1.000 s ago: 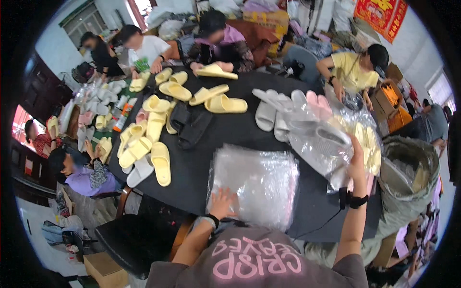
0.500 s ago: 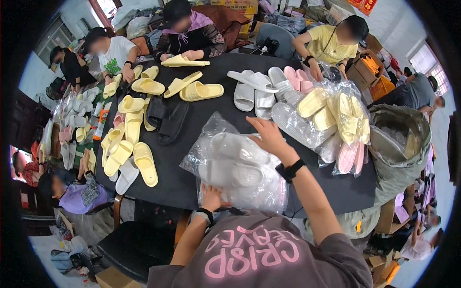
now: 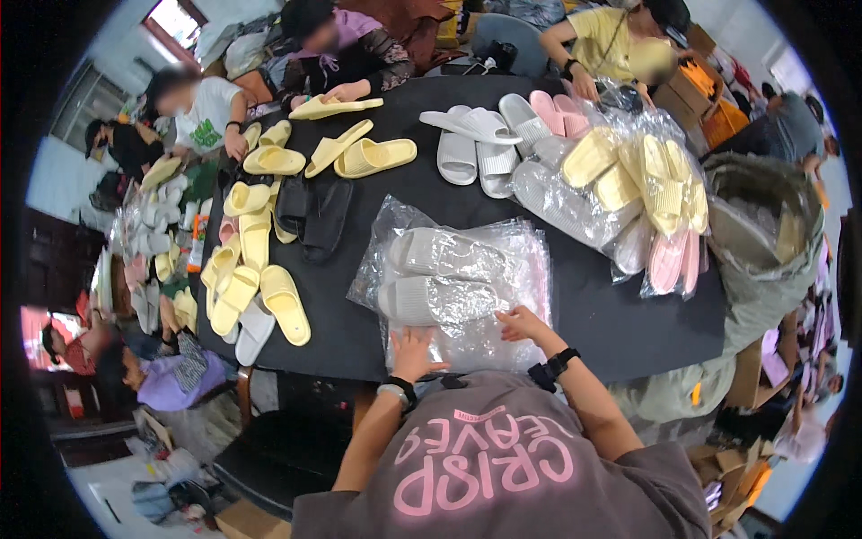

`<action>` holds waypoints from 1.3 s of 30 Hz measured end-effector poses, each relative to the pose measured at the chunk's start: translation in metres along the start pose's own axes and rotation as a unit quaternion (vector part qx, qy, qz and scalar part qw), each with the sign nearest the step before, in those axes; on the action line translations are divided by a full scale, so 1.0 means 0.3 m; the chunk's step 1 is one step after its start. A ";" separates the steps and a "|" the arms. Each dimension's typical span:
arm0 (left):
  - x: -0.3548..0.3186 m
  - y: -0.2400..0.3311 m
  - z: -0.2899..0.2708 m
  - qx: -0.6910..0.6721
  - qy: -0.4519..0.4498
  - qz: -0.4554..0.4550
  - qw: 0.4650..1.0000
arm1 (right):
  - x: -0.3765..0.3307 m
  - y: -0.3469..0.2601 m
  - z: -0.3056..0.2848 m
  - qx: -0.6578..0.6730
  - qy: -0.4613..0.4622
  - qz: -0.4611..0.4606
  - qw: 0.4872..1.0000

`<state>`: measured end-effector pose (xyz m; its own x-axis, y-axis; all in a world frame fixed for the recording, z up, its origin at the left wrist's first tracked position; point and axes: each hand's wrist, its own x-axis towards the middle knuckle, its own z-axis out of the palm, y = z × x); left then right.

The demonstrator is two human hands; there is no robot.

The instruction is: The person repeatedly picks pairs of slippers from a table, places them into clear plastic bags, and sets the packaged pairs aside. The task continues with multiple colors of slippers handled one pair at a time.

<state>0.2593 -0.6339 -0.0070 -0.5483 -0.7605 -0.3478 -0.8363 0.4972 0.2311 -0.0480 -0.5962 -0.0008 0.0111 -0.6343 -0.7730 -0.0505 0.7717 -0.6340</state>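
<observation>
- Left grip (image 3: 416, 354): spread flat, grasping nothing, against the stack of clear plastic bags (image 3: 533, 274).
- Right grip (image 3: 523, 324): fingers bent at the stack's right side; whether they pinch film, I cannot tell.
- Gray ribbed slides (image 3: 440, 301): already inside a glossy, crinkled bag (image 3: 370, 269) atop the stack; sealing unclear.
- Rightward: bagged yellow slides (image 3: 663, 205) and bagged pink slides (image 3: 668, 262).
- Leftward: yellow slides (image 3: 285, 305) and chunky black slides (image 3: 327, 220), unbagged on the matte black surface (image 3: 628, 332).

Dk grey tee (image 3: 512, 447), pink lettering (image 3: 485, 478), blk R wristband (image 3: 555, 366), blk/pale L bands (image 3: 400, 386)
</observation>
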 end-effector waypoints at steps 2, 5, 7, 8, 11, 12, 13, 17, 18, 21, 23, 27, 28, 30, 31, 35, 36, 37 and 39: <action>0.005 0.010 -0.008 0.006 0.003 -0.001 1.000 | -0.020 -0.004 0.003 0.067 -0.077 0.050 0.994; 0.013 0.021 -0.021 0.014 0.000 0.005 1.000 | -0.027 -0.031 0.030 0.087 -0.076 -0.058 0.992; 0.020 0.022 -0.032 0.021 -0.031 -0.007 0.999 | -0.028 -0.072 0.050 0.091 -0.090 -0.152 0.980; 0.021 0.022 -0.033 0.021 -0.046 -0.017 0.999 | -0.081 -0.121 0.070 0.121 -0.097 -0.222 0.963; 0.017 0.014 -0.023 0.029 -0.040 0.006 0.999 | -0.187 -0.183 0.046 0.170 -0.174 -0.331 0.912; 0.016 0.009 -0.020 0.031 -0.037 0.012 0.999 | -0.214 -0.191 0.032 0.179 -0.210 -0.351 0.895; 0.014 0.006 -0.019 0.009 -0.050 0.019 0.999 | -0.251 -0.194 0.018 0.239 -0.261 -0.318 0.880; 0.005 -0.044 0.038 -0.186 -0.006 0.050 0.981 | -0.288 -0.081 -0.101 0.388 -0.346 -0.219 0.826; 0.008 -0.053 0.065 -0.261 0.030 0.061 0.963 | -0.267 -0.021 -0.143 0.405 -0.331 -0.194 0.830; 0.001 0.007 -0.006 -0.076 0.091 -0.027 0.993 | -0.262 0.105 -0.222 0.420 -0.194 -0.144 0.875; -0.003 -0.019 -0.024 -0.196 0.094 -0.008 0.976 | -0.261 0.144 -0.218 0.445 -0.118 -0.129 0.878; -0.059 -0.084 -0.021 -0.010 0.078 -0.052 0.996 | -0.285 0.155 -0.194 0.555 -0.142 -0.132 0.809; -0.083 -0.108 -0.021 -0.023 0.105 -0.076 0.991 | -0.294 0.145 -0.189 0.580 -0.172 -0.138 0.784; -0.120 -0.161 -0.023 -0.051 0.158 -0.119 0.979 | -0.288 0.126 -0.190 0.563 -0.194 -0.123 0.794; -0.122 -0.169 -0.039 -0.065 0.183 -0.139 0.971 | -0.283 0.117 -0.194 0.555 -0.203 -0.116 0.798; -0.095 -0.207 -0.100 -0.232 0.219 -0.133 0.939 | -0.196 0.118 -0.183 0.303 -0.167 -0.085 0.934; -0.066 -0.197 -0.108 -0.219 0.254 -0.100 0.937 | -0.166 0.124 -0.174 0.264 -0.184 -0.106 0.941; -0.046 -0.195 -0.107 -0.255 0.234 -0.125 0.930 | -0.139 0.116 -0.162 0.221 -0.205 -0.125 0.945; -0.012 -0.203 -0.072 -0.327 0.196 -0.175 0.908 | -0.127 0.033 -0.121 0.202 -0.210 -0.129 0.948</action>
<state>0.3121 -0.6705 -0.0002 -0.0994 -0.9780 -0.1832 -0.7086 -0.0597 0.7031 -0.0851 -0.5661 0.0230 0.3717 -0.7960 -0.4778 0.3939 0.6013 -0.6952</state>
